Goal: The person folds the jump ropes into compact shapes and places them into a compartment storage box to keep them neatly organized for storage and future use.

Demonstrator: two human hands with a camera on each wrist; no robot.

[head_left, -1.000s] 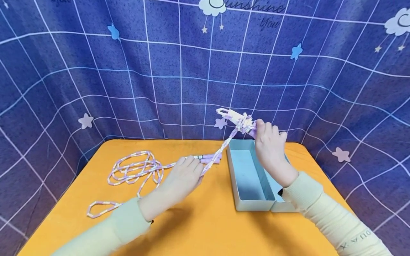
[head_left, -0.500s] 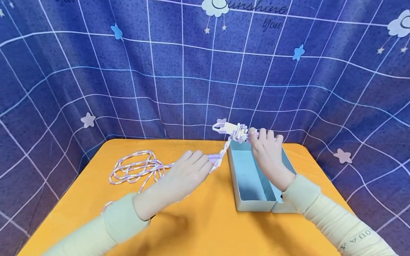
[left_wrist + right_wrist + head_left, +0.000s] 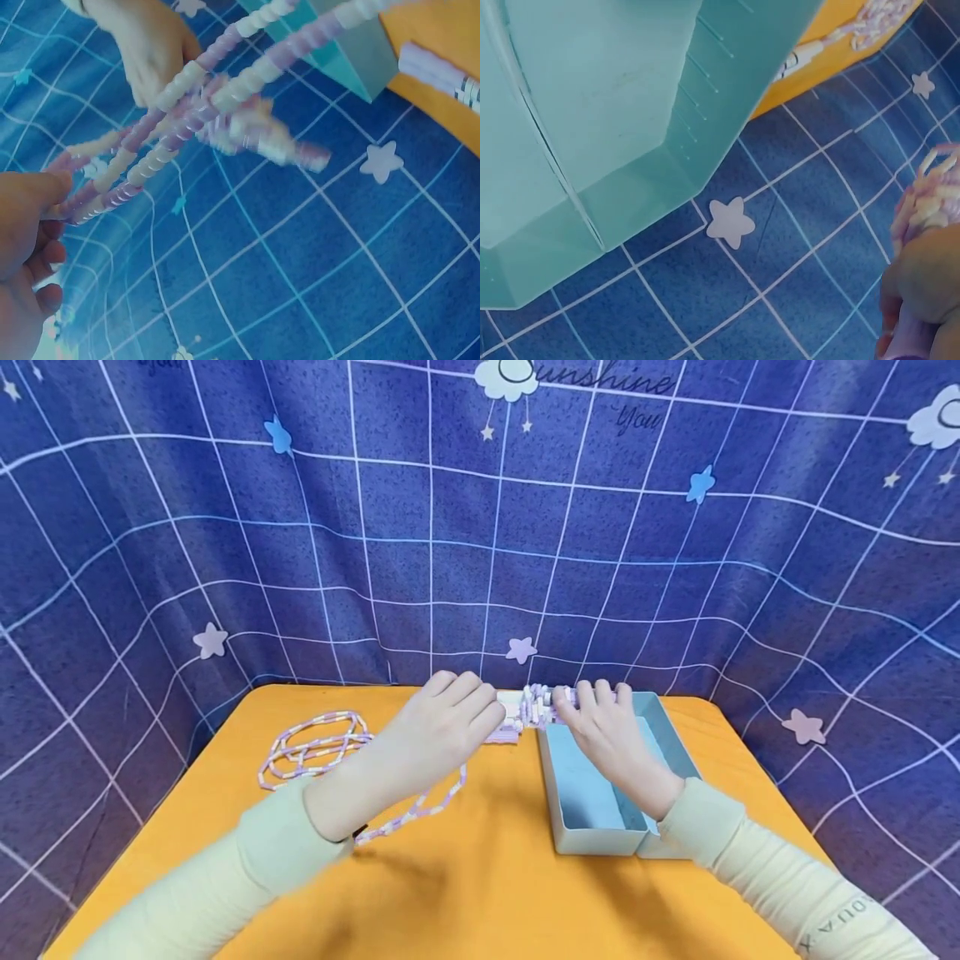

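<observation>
At the box's far end: we hold the purple-and-white beaded plastic skipping rope (image 3: 534, 708).
Right grip (image 3: 603, 735): clamped on its wound bundle over the pale blue rectangular cardboard box (image 3: 592, 827).
Left grip (image 3: 442, 731): pinching rope strands.
Orange bench (image 3: 480, 885): carries loose loops.

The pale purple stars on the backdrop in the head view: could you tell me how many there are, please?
3. One star is at the left above the table, one in the middle behind the hands, one at the right. Others may be hidden.

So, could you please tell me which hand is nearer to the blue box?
Right. The right hand holds the wound rope over the far end of the blue box; the left hand is beside it, above the table.
</observation>
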